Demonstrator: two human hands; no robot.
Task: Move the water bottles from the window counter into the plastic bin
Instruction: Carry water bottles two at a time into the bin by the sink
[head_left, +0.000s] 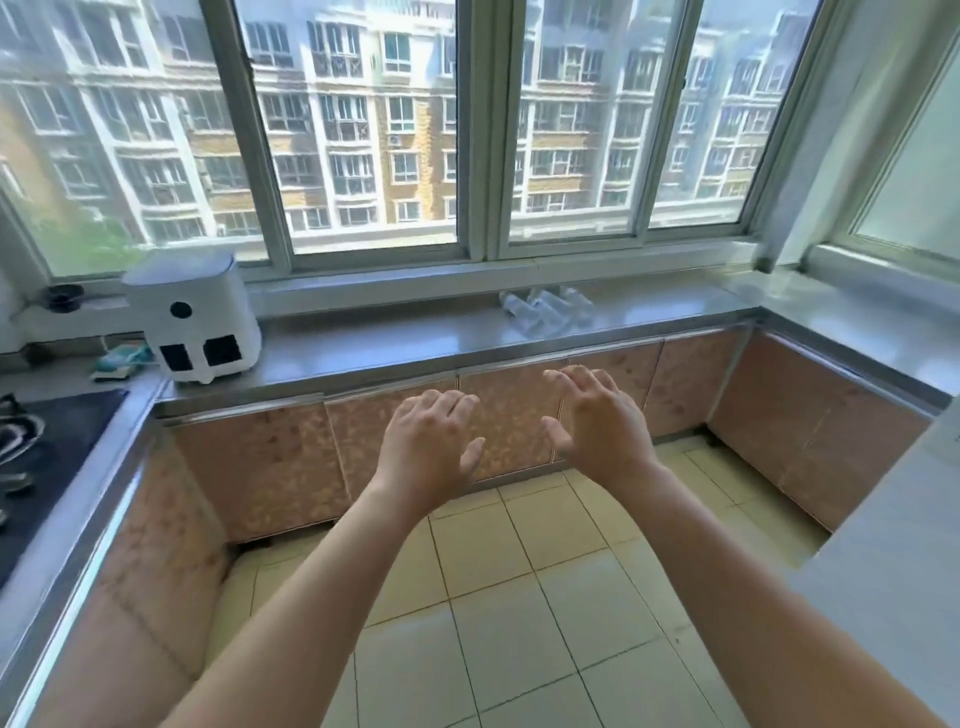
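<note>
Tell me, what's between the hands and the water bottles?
In the head view, only bare grey counter separates the right hand and left hand from the water bottles.

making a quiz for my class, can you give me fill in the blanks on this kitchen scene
1. The water bottles lie on the counter under the ____.
2. Both hands, left hand and right hand, hold ____.
3. The white appliance stands to the ____ of the bottles.
4. The plastic bin is ____ in this view.

Missing words: window; nothing; left; not visible
</note>
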